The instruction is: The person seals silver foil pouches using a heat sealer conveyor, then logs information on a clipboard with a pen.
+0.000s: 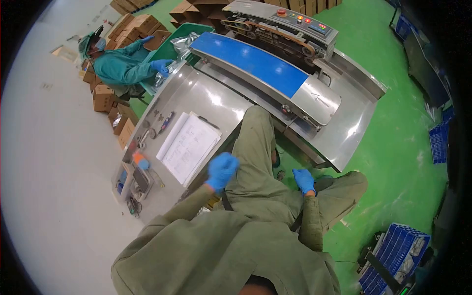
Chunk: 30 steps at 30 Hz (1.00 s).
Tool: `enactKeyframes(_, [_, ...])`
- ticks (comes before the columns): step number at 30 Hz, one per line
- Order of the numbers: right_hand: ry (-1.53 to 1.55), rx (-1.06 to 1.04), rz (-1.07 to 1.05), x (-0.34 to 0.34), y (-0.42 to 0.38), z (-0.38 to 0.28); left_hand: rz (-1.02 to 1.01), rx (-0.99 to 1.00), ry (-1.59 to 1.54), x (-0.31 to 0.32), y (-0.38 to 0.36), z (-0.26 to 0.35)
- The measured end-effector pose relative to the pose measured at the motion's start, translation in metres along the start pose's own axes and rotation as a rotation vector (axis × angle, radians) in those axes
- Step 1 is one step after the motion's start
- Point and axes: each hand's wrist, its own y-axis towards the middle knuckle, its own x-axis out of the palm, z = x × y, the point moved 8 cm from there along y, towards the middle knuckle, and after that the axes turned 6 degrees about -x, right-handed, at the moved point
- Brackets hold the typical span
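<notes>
My left hand [222, 172], in a blue glove, is closed in a fist and slightly blurred. It hovers beside my left thigh, close to the near corner of a clipboard with written sheets [189, 147] on the steel table [216, 93]. No object shows in that fist. On the right, my gloved right hand [304, 181] is at my right thigh, its fingers curled in and nothing visible in them. Beyond my knees stands a band sealing machine [280, 24] with lit buttons and a blue conveyor belt [250, 61].
A co-worker [120, 66] in a green gown handles silver bags in a green bin [169, 46]. A pen-like tool [167, 120] and small parts lie left of the clipboard, with a clear box [140, 182] nearby. A blue crate [396, 255] stands on the floor at right.
</notes>
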Motion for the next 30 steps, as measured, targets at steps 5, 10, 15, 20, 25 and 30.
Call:
enactKeyframes(5, [-0.015, 0.014, -0.013, -0.002, 0.000, 0.004, -0.339, 0.268, 0.094, 0.179, 0.011, 0.087])
enactKeyframes(10, [-0.148, -0.079, 0.067, 0.012, 0.003, 0.031, -0.757, 0.141, 0.313, 0.302, -0.002, 0.050])
enactKeyframes(15, [-0.240, -0.224, -0.067, 0.034, 0.016, 0.042, -0.752, -0.058, 0.283, 0.314, -0.004, 0.000])
enactKeyframes(20, [-0.219, -0.344, -0.014, 0.032, 0.015, 0.044, -0.768, -0.121, 0.210, 0.310, -0.007, 0.004])
enactKeyframes(25, [-0.056, -0.334, 0.101, 0.022, 0.022, 0.052, -0.715, -0.138, 0.099, 0.306, -0.003, 0.010])
enactKeyframes(30, [0.276, -0.316, 0.326, 0.005, 0.017, 0.021, -0.522, -0.090, -0.123, 0.269, 0.014, 0.032])
